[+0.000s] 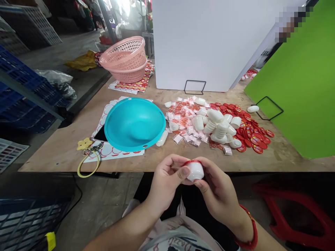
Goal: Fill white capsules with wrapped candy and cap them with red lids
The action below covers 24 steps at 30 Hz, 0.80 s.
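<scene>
Between my two hands, just in front of the table's near edge, is a small white plastic cup [196, 171] with a red lid [192, 162] at its far side. My left hand [170, 179] pinches it from the left, thumb on the white wall. From the right, my right hand [216, 188] closes on it with thumb and fingers. Beyond them lies a heap of white cups [221, 129], some nested in stacks. Red round lids [251, 134] with printed labels spread to its right, and small clear packets [184, 118] with pinkish contents lie to its left.
A turquoise basin [133, 122] rests on printed sheets [117, 157], beside a yellow ring keychain [89, 164]. Pink baskets [125, 71] are stacked at the back left. A white board [193, 42] and a green board [300, 97] stand upright behind. A red stool [300, 205] is at lower right.
</scene>
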{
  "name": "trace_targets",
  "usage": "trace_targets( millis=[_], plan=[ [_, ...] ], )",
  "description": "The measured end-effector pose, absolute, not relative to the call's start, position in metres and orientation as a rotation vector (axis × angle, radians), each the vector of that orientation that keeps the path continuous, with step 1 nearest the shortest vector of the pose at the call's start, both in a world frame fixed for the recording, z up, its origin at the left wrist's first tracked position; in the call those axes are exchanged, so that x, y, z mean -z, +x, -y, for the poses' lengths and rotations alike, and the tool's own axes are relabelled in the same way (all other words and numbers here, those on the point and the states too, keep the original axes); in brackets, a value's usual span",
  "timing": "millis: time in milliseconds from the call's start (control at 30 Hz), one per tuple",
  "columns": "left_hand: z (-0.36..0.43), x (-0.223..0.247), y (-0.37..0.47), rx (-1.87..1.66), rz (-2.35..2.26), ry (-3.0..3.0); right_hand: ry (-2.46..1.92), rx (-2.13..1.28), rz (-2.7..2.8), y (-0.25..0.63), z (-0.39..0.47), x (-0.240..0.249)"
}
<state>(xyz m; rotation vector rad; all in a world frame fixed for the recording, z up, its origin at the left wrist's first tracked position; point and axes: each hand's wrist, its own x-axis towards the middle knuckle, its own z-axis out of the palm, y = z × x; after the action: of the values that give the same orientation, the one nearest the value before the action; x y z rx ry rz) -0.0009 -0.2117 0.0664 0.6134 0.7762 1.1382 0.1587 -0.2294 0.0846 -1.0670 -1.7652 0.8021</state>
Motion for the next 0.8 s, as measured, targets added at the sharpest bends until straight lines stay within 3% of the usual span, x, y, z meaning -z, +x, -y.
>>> trace_targets(
  millis=[433, 800],
  plan=[
    [0.194, -0.065, -0.005, -1.109, -0.780, 0.665, -1.069, -0.792, 1.620, 0.148, 0.208, -0.081],
    [0.187, -0.057, -0.019, -1.130, -0.761, 0.694, -1.074, -0.733, 1.859, 0.148, 0.188, -0.086]
  ],
)
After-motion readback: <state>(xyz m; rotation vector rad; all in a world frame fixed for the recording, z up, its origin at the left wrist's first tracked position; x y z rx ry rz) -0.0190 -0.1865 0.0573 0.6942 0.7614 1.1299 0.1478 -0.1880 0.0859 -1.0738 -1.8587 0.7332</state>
